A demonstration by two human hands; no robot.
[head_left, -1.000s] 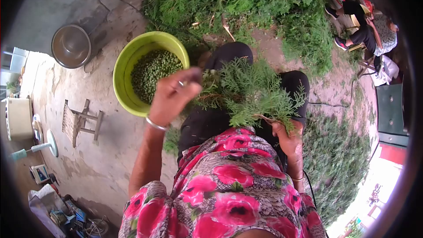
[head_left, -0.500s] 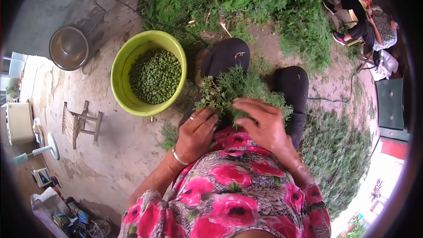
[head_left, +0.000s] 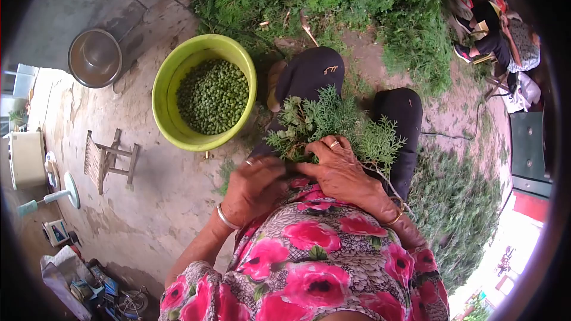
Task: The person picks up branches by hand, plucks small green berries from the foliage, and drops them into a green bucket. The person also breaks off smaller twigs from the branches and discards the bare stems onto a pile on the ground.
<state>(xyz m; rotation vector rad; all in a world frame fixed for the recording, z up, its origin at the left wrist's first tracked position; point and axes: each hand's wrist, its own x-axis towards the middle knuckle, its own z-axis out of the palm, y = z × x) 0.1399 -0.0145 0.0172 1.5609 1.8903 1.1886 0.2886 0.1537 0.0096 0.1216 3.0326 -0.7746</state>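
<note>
A leafy evergreen branch (head_left: 342, 120) lies across my lap, with a cluster of pale green seed cones (head_left: 295, 120) on its left side. My right hand (head_left: 340, 169) is closed round the near part of the branch, thumb and fingers pinching below the cones. A thin woody stem runs out past the wrist. Just left of it, my left hand (head_left: 254, 183) is curled at the base of the cones, its fingers smeared by motion; what they hold, if anything, is hidden. Beside my left knee stands a yellow-green tub (head_left: 162, 104) partly filled with small green cones (head_left: 212, 98).
Cut evergreen branches (head_left: 321, 0) are heaped ahead, and more greenery (head_left: 455, 202) lies at the right. A metal basin (head_left: 95, 58) and a small wooden stool (head_left: 110, 160) are on the left. Another person (head_left: 496, 41) sits at the far right.
My right hand has come down from hovering with spread fingers and closed on the branch. My left hand has drawn slightly back and is blurred. The cones and foliage have turned upward.
</note>
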